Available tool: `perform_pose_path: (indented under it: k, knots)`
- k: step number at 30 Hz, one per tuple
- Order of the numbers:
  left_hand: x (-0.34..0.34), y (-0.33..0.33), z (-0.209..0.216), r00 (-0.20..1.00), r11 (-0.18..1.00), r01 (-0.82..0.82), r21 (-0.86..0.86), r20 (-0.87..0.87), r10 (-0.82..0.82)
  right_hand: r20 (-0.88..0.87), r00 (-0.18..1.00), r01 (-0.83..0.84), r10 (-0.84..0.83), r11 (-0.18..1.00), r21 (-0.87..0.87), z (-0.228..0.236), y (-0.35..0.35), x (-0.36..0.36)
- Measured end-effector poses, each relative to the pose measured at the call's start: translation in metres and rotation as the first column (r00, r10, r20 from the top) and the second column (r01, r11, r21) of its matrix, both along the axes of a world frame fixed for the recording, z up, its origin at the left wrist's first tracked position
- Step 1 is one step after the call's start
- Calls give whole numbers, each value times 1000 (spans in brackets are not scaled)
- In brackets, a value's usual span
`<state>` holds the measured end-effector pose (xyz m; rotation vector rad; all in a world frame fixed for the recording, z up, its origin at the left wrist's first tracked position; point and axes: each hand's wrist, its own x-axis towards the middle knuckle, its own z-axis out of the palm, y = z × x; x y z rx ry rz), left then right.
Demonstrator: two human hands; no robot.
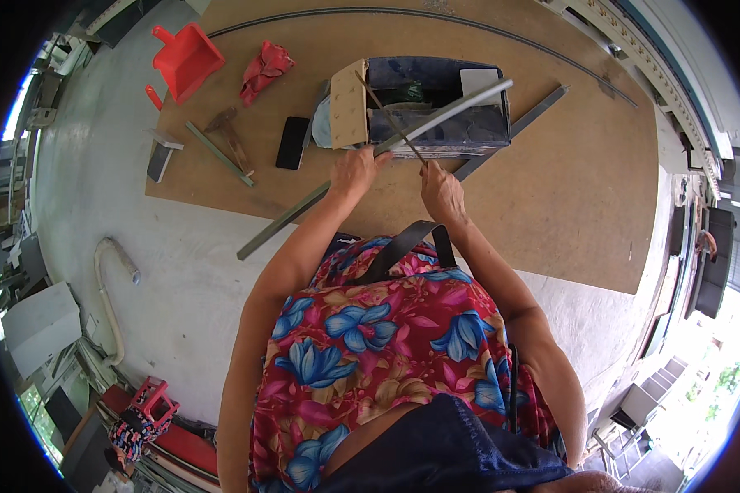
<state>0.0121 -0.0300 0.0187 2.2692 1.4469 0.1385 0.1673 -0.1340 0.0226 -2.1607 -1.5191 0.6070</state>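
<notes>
My left hand (356,174) is closed round a long grey metal bar (460,105), which slants from the lower left up to the right over the front of an open box. In my right hand (444,194) is the near end of a thin dark file (386,112). The file crosses the bar just right of my left hand, its far end pointing up left; whether they touch I cannot tell. Behind both hands stands the dark blue cardboard box (489,127), its brown flap (349,111) folded out left. Dark items inside are hard to make out.
A phone (291,144), hammer (232,138), short metal strip (219,154), crumpled red cloth (267,70) and red dustpan (187,66) lie left on the brown board (567,205). Another metal bar (543,111) lies right of the box. A long dark strip (370,10) curves along the back.
</notes>
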Motion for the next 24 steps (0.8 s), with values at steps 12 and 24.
perform_pose_path:
  k: [12,24]
  knots:
    - [-2,-6,-5,999,998,20,66,27,-21,8,998,-60,59,997,40,-6,13,-5]
    - [-2,-3,-17,998,986,21,168,52,-31,2,1000,21,-21,1000,11,-13,-38,6]
